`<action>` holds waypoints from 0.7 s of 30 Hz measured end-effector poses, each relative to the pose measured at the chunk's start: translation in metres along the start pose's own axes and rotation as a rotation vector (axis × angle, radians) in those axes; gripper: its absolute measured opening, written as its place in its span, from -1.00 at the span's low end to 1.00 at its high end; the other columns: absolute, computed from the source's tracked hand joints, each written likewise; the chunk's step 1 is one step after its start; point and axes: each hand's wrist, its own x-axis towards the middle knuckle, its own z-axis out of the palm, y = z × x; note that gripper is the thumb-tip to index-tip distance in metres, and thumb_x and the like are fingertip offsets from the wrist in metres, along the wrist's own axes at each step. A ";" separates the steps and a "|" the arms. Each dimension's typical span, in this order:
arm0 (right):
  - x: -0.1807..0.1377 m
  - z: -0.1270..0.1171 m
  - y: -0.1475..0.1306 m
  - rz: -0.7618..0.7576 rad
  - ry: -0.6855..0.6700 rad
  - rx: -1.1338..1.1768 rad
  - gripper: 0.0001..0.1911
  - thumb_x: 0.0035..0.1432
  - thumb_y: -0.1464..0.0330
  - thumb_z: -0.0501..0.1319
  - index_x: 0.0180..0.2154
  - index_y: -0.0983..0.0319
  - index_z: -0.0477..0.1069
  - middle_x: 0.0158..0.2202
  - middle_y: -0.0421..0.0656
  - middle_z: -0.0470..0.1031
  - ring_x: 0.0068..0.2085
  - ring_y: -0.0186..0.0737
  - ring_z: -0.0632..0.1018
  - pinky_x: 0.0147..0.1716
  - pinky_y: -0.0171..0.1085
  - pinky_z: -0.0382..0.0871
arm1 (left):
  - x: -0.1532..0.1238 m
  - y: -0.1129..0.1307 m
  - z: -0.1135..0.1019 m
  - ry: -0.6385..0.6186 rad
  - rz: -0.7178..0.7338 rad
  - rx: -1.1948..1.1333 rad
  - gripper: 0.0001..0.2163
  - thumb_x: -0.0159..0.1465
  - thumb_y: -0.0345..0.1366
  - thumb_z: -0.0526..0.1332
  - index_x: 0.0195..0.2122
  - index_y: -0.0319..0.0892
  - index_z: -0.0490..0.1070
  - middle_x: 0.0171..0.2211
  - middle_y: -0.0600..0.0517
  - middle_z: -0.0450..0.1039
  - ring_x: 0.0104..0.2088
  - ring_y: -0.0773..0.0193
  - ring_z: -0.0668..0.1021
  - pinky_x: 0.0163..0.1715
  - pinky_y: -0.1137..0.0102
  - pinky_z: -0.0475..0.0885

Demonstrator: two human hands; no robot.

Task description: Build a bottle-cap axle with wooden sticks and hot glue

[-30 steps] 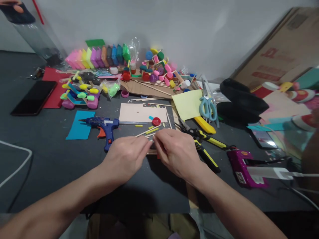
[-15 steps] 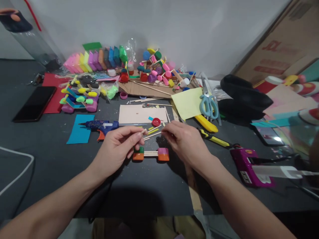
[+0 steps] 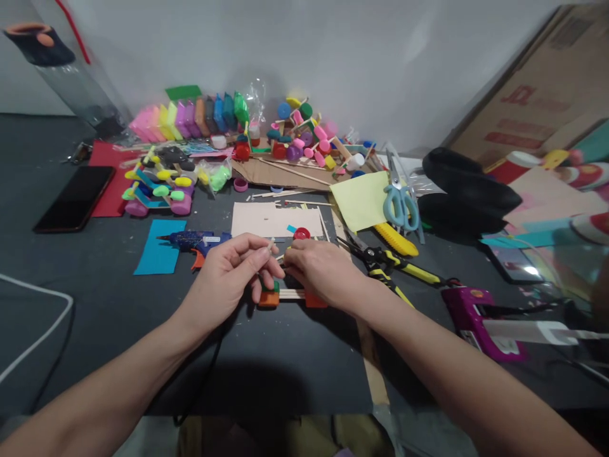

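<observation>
My left hand (image 3: 233,273) pinches a short thin wooden stick (image 3: 270,245) between thumb and fingers, its tip pointing up. My right hand (image 3: 316,270) is closed with fingertips down among loose sticks on the dark mat, right of the left hand; what it grips is hidden. Under both hands lies a small stick frame (image 3: 290,294) with orange bottle caps at its ends, the left cap (image 3: 269,299) topped with green. A red cap (image 3: 301,233) lies just beyond my right hand.
A blue glue gun (image 3: 196,240) lies left of my hands on blue paper (image 3: 158,254). Pliers (image 3: 380,263), a yellow cutter (image 3: 396,239), scissors (image 3: 402,206), yellow paper (image 3: 360,199) and a purple device (image 3: 469,311) lie right. A phone (image 3: 75,198), clay packs (image 3: 190,115) and cap models (image 3: 157,187) sit behind.
My right hand moved left and down onto the loose sticks near the frame. My left hand kept its stick and stayed almost still. The view shifted slightly.
</observation>
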 end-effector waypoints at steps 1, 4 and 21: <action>0.001 -0.001 0.001 -0.013 -0.006 0.001 -0.82 0.32 0.48 0.14 -0.34 0.28 0.49 -0.33 -0.08 0.55 -0.33 -0.19 0.51 -0.40 -0.24 0.09 | 0.000 0.000 -0.001 -0.005 -0.010 -0.004 -0.85 0.34 -0.22 0.27 -0.27 -0.20 0.46 -0.45 0.07 0.55 -0.56 0.43 0.51 -0.65 0.61 0.39; -0.002 -0.010 0.004 -0.051 -0.007 0.016 -0.87 0.25 0.49 0.19 -0.35 0.27 0.47 -0.37 -0.12 0.55 -0.36 -0.22 0.48 -0.40 -0.26 0.10 | 0.000 -0.002 -0.004 0.017 -0.004 0.019 -0.84 0.30 -0.19 0.30 -0.26 -0.18 0.49 -0.40 0.07 0.53 -0.50 0.42 0.52 -0.63 0.61 0.39; -0.025 -0.035 -0.007 -0.020 0.243 0.527 -0.96 0.22 0.45 0.21 -0.32 0.24 0.41 -0.45 -0.27 0.44 -0.47 -0.38 0.38 -0.45 -0.35 0.17 | -0.002 -0.001 0.004 -0.135 -0.180 0.049 -0.78 0.30 -0.19 0.28 -0.36 -0.26 0.53 -0.52 0.05 0.51 -0.58 0.42 0.54 -0.60 0.58 0.47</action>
